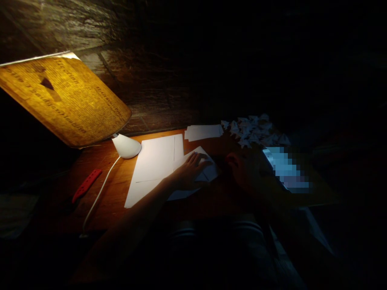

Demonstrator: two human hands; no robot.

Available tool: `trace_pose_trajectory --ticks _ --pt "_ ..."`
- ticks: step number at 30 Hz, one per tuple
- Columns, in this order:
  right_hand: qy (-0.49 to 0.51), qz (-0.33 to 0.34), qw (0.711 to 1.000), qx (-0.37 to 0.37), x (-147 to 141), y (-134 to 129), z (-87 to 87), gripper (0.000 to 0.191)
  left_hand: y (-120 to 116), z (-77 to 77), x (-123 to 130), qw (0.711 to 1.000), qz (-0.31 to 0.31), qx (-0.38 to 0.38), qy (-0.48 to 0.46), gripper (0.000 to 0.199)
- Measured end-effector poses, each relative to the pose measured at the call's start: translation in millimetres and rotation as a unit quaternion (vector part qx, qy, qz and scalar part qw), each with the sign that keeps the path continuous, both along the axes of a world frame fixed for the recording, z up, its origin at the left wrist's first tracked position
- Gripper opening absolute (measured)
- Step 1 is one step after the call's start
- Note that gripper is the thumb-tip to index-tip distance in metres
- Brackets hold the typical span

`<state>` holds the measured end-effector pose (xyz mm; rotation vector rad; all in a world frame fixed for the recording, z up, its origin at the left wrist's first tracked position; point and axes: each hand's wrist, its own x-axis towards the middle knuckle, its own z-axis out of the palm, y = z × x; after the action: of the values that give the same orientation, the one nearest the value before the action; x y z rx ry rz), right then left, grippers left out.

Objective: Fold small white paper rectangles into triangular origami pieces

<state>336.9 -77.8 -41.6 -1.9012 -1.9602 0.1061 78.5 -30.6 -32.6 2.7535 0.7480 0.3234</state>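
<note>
"Creased paper (211, 171), where is it?"

"On the tabletop (111, 171), near the middle of the view, pointed corner toward the wall (136, 88), left hand (190, 169) on top of it."

"Left hand's state?"

"Unclenched. Palm down, fingers reaching across the paper, pressed or just resting, can't tell which."

"Right hand (236, 165)?"

"Just beside the paper's right edge, mostly in shadow. Looks bent at the fingers, but whether it grips anything, can't tell."

"Other paper?"

"Large sheet (154, 159) to the left, two thin dark lines across it, partly under the left forearm. Small stack of paper pieces (204, 132) behind, edges not lined up. Right of that, a pile of small folded paper shapes (254, 131), pale and pointy."

"Light source?"

"Lamp on the left: tilted yellow shade (66, 100) with print on it, white base (126, 147) by the large sheet's upper left corner, white cord (101, 187) running toward the near edge."

"Anything else?"

"Red-handled tool (87, 185) left of the cord, lying at a slant; its dark end is too dim to name. Phone (286, 169) on the right, in front of the pile, lit screen, content pixelated. Far right is too dark to read."
</note>
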Motion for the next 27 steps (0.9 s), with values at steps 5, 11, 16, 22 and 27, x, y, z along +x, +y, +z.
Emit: trace_pose_trajectory --ticks 5,11,16,22,27 --pt "0.031 -0.011 0.999 -0.014 -18 -1 16.4 0.019 0 -1.1 0 1.000 -0.003 0.000 -0.003 0.077" --pt "0.024 0.015 0.999 -0.040 -30 6 29.9 0.019 0 -3.1 0 1.000 0.005 0.011 0.009 0.085" --pt "-0.031 0.022 0.999 -0.029 -39 9 30.3 0.021 0 -2.1 1 1.000 0.002 0.010 -0.004 0.082" --pt "-0.029 0.012 0.999 -0.018 -35 6 23.0 0.022 1 -3.7 -1 1.000 0.005 0.009 -0.005 0.083" --pt "-0.017 -0.020 1.000 -0.017 -24 -1 18.5 0.018 0 -1.2 0 1.000 0.000 0.005 -0.003 0.080"
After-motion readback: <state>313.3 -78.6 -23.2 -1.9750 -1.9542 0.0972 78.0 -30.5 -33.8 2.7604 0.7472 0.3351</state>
